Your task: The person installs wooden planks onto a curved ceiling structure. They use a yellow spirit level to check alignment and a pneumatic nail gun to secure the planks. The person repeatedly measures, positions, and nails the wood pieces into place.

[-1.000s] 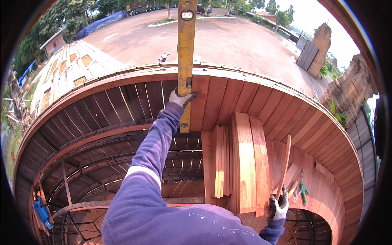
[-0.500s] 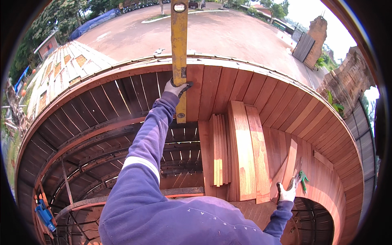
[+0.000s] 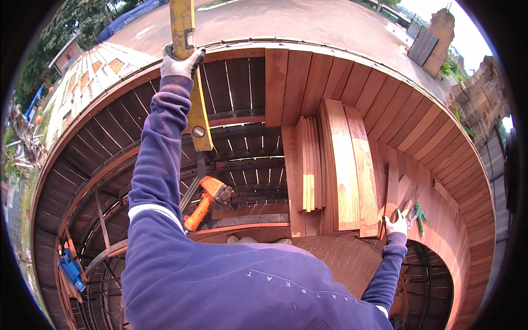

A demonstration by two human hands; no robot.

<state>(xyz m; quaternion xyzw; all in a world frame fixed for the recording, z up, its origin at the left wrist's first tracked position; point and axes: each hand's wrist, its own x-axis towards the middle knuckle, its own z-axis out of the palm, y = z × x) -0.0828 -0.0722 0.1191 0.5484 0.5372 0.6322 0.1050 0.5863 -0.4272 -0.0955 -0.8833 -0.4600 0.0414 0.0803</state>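
My left hand [image 3: 183,61], in a pale glove with dark fingertips, is wrapped round a long yellow spirit level [image 3: 199,113]. The level slants over the curved rim, its near end above the open metal frame. At the right, my gloved right hand [image 3: 395,224] rests by loose wooden boards [image 3: 392,184], fingers curled by a small pale piece; what they hold is unclear. A green-handled tool [image 3: 421,219] lies just right of that hand. Reddish wooden planks [image 3: 308,82] cover the right part of the curved surface. A stack of boards [image 3: 338,165] lies in the middle.
An orange power tool [image 3: 206,201] lies on the dark slatted frame [image 3: 247,143] near my left forearm. A blue tool [image 3: 71,270] sits at the far left. Beyond the rim are a paved yard [image 3: 297,22] and a brick pillar [image 3: 438,41].
My left hand has carried the level leftward, off the planks' edge and over the bare slats. The orange power tool has come into view. My right hand appears slightly farther forward by the boards.
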